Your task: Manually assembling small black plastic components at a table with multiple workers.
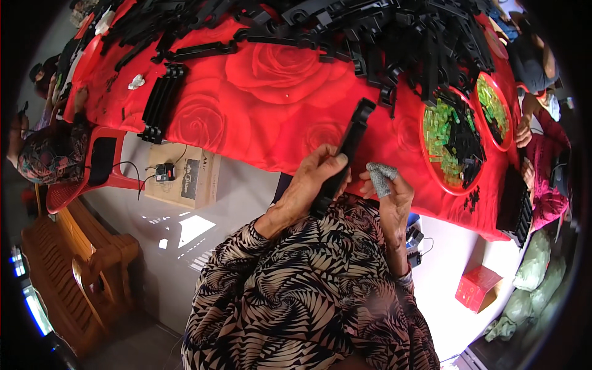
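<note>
A long black plastic part (pixel 351 145) stands slanted in front of my chest, its hooked upper end over the red tablecloth (pixel 259 139). My left hand (pixel 314 176) is closed round its lower half, thumb laid along the near face. Just to the right, my right hand (pixel 391 191) is held up apart from the part, fingers curled inward. Grey wraps (pixel 382 179) cover some of its fingers. Whatever those fingertips may pinch is hidden. A round red basket (pixel 425 148) with green-yellow clear pieces (pixel 441 123) and small black pieces (pixel 459 145) lies right of my hands.
A big heap of similar black parts (pixel 333 28) covers the table's far side. Several stacked black parts (pixel 163 102) lie left. A second basket (pixel 510 132) stands at far right. Co-workers (pixel 52 148) sit at both ends. A cardboard box (pixel 203 179) and wooden bench (pixel 92 265) stand left.
</note>
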Action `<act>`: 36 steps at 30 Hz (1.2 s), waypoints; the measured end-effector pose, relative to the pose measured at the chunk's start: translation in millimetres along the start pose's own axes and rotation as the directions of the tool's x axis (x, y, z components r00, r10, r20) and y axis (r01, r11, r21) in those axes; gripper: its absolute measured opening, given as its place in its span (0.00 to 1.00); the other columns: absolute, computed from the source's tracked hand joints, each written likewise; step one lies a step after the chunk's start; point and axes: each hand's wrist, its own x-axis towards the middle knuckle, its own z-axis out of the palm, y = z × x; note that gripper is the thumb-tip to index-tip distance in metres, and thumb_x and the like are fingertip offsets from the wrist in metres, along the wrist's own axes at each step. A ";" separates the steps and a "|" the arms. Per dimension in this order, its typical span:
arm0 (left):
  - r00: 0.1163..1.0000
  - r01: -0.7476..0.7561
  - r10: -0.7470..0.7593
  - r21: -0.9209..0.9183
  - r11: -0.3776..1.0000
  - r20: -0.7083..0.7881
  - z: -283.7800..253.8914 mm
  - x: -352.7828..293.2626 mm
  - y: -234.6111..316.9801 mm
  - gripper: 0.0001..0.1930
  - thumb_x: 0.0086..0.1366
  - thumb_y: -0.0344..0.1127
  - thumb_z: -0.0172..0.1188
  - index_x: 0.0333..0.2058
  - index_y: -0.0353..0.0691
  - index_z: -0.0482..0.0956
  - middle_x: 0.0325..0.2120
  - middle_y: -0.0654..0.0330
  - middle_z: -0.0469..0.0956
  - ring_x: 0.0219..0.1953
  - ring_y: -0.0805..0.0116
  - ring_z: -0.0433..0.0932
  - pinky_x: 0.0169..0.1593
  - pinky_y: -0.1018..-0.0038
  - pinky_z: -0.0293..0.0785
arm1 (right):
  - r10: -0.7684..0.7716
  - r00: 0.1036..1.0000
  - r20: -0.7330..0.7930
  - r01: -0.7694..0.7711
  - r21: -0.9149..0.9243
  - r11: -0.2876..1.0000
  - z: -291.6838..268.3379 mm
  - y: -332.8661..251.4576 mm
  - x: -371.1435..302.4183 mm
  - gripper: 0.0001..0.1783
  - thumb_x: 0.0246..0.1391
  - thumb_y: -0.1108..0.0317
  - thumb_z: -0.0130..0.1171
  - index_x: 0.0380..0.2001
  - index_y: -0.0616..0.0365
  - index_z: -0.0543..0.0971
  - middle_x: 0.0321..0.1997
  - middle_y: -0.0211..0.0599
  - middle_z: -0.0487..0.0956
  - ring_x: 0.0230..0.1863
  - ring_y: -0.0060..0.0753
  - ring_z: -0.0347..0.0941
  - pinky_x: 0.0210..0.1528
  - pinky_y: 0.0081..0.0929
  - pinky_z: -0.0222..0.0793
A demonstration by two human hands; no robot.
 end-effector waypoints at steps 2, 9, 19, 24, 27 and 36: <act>0.998 -0.044 0.047 0.099 0.994 -0.030 1.2 -3.0 -5.1 0.12 0.70 0.41 0.54 0.40 0.39 0.67 0.28 0.59 0.76 0.25 0.74 0.75 0.27 0.79 0.71 | 0.011 1.000 0.006 -0.011 0.005 1.000 0.4 2.9 -3.7 0.14 0.60 0.82 0.51 0.48 0.64 0.76 0.39 0.39 0.82 0.31 0.21 0.77 0.32 0.18 0.72; 0.964 -0.220 0.263 0.670 0.709 0.038 2.8 -11.5 -7.4 0.16 0.67 0.43 0.55 0.46 0.37 0.69 0.23 0.56 0.70 0.28 0.67 0.73 0.33 0.67 0.70 | -0.099 0.994 -0.038 0.098 -0.019 0.995 11.7 -0.6 -6.9 0.29 0.55 0.82 0.55 0.61 0.65 0.65 0.53 0.43 0.74 0.45 0.29 0.75 0.43 0.23 0.74; 0.883 -0.470 0.214 0.792 0.391 0.418 8.8 -30.1 -17.2 0.20 0.72 0.45 0.47 0.53 0.36 0.63 0.28 0.42 0.72 0.34 0.43 0.75 0.37 0.54 0.68 | -0.163 0.968 -0.190 0.211 0.269 0.940 3.9 -17.5 19.6 0.27 0.61 0.58 0.55 0.58 0.63 0.68 0.49 0.48 0.77 0.41 0.36 0.77 0.45 0.32 0.74; 0.943 -0.303 0.040 0.807 0.507 0.329 15.0 -32.5 -19.1 0.20 0.73 0.47 0.44 0.50 0.34 0.64 0.26 0.43 0.71 0.34 0.42 0.74 0.38 0.54 0.67 | -0.072 0.991 -0.112 0.111 0.388 0.915 -17.8 -2.8 23.9 0.20 0.61 0.58 0.54 0.46 0.65 0.78 0.34 0.43 0.82 0.30 0.32 0.77 0.37 0.29 0.75; 0.945 -0.308 0.055 0.820 0.482 0.322 14.0 -30.6 -24.5 0.19 0.73 0.46 0.46 0.49 0.34 0.64 0.23 0.43 0.70 0.32 0.42 0.74 0.37 0.54 0.67 | -0.008 0.984 -0.180 0.103 0.524 0.846 -13.0 -8.4 23.4 0.20 0.63 0.57 0.50 0.44 0.64 0.77 0.27 0.41 0.79 0.25 0.29 0.73 0.32 0.28 0.71; 0.956 -0.291 0.150 0.859 0.421 0.251 15.3 -35.3 -35.0 0.20 0.72 0.48 0.48 0.47 0.34 0.64 0.20 0.44 0.73 0.30 0.39 0.76 0.35 0.51 0.69 | 0.021 0.999 -0.028 0.002 0.654 0.756 -12.1 -22.3 22.1 0.20 0.67 0.54 0.43 0.36 0.61 0.74 0.15 0.29 0.66 0.16 0.22 0.59 0.25 0.29 0.62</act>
